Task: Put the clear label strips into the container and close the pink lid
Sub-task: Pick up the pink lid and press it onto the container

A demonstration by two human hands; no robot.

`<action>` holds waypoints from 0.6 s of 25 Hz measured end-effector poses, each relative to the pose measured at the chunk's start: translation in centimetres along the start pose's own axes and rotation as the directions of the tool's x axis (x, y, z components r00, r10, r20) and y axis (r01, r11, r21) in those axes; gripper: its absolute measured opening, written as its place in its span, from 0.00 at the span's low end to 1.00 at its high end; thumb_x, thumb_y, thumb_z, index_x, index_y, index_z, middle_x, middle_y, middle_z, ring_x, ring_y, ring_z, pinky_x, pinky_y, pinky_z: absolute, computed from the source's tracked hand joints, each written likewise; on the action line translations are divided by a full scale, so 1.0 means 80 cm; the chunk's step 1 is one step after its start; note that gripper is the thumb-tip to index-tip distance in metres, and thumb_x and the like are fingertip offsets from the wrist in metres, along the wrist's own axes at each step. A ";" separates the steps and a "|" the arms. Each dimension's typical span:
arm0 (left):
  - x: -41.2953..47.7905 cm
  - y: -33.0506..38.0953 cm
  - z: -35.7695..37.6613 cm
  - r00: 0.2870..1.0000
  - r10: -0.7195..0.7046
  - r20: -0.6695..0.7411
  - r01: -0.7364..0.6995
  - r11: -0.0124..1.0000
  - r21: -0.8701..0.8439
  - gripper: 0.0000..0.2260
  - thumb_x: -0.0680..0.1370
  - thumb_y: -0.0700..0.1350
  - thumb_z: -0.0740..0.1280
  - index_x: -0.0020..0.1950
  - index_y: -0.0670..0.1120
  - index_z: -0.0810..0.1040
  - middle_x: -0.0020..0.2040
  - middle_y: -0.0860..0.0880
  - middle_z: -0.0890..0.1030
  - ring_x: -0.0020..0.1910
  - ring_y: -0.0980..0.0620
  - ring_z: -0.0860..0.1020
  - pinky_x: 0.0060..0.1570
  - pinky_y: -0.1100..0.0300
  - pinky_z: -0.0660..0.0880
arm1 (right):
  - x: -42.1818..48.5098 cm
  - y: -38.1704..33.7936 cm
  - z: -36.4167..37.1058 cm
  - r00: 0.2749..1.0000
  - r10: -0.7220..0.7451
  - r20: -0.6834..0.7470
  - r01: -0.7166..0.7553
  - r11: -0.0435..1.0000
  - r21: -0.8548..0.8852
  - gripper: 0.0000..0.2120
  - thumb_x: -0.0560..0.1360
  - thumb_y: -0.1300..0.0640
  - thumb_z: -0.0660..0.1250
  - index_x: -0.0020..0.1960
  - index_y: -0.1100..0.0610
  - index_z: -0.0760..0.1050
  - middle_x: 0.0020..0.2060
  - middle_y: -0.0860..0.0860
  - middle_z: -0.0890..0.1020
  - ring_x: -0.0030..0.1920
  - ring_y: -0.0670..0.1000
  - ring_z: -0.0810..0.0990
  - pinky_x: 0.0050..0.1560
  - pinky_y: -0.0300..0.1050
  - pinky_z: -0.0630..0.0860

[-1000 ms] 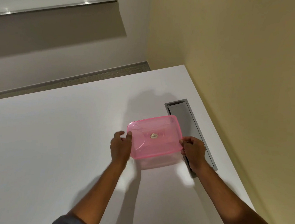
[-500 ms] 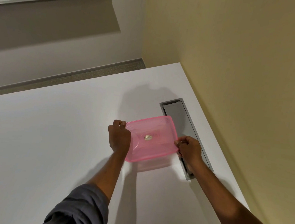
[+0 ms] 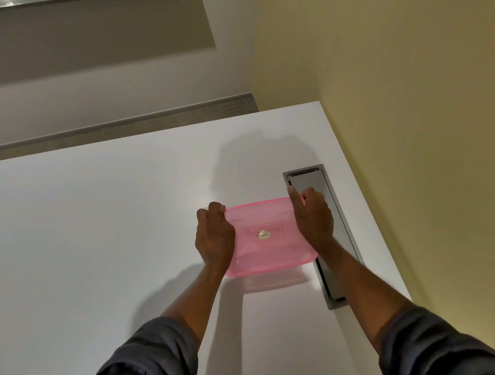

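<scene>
A translucent pink lid (image 3: 268, 245) with a small oval sticker in its middle lies on top of the clear container, whose body is almost fully hidden beneath it. My left hand (image 3: 214, 235) is curled over the lid's left edge, fingers closed on the rim. Over the lid's far right corner my right hand (image 3: 312, 219) presses down, fingers bent on that edge. No clear label strips are visible; the lid hides the inside of the container.
The container stands on a white table (image 3: 87, 248). A grey metal cable hatch (image 3: 323, 223) is set into the table just right of the container. A yellow wall runs along the table's right edge, and the table's far edge drops to a carpeted floor.
My right hand has shifted from the lid's near right edge up to its far right corner. My left hand stays on the left edge. The lid sits lower and flatter on the container.
</scene>
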State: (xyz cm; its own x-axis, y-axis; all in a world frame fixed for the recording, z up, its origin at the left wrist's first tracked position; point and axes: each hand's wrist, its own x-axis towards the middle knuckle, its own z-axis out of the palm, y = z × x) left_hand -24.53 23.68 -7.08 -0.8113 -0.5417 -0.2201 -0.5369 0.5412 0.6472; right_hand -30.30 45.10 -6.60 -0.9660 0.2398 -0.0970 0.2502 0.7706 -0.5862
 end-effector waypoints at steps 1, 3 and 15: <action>0.002 -0.002 0.000 1.000 0.005 0.005 -0.005 1.000 0.008 0.10 0.85 0.43 0.55 0.54 0.55 0.74 0.53 0.52 0.73 0.42 0.41 0.78 0.46 0.52 0.71 | 0.006 -0.001 0.002 0.999 -0.035 -0.004 0.035 0.999 -0.031 0.23 0.85 0.35 0.57 0.45 0.54 0.69 0.40 0.52 0.77 0.38 0.56 0.76 0.36 0.45 0.66; 0.005 -0.003 0.000 1.000 0.003 0.012 -0.003 1.000 0.019 0.09 0.86 0.44 0.54 0.54 0.55 0.73 0.53 0.54 0.72 0.41 0.41 0.76 0.46 0.52 0.70 | 0.015 0.000 0.003 0.996 -0.086 0.005 0.086 0.992 -0.093 0.21 0.86 0.39 0.56 0.43 0.54 0.66 0.36 0.53 0.77 0.36 0.59 0.77 0.34 0.46 0.66; 0.018 -0.009 0.013 0.999 -0.033 -0.018 0.033 0.999 0.018 0.14 0.89 0.53 0.53 0.50 0.46 0.69 0.46 0.51 0.75 0.41 0.41 0.73 0.45 0.50 0.69 | 0.043 -0.002 0.004 0.977 -0.028 0.212 0.105 0.927 -0.360 0.27 0.86 0.43 0.39 0.57 0.57 0.72 0.45 0.58 0.79 0.45 0.63 0.79 0.45 0.53 0.75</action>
State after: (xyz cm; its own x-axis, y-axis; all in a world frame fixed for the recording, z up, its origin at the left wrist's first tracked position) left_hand -25.55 23.18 -8.62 -0.7887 -0.5709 -0.2279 -0.5678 0.5345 0.6260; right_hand -33.68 45.60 -7.14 -0.9645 0.0870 -0.2492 0.1542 0.9520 -0.2644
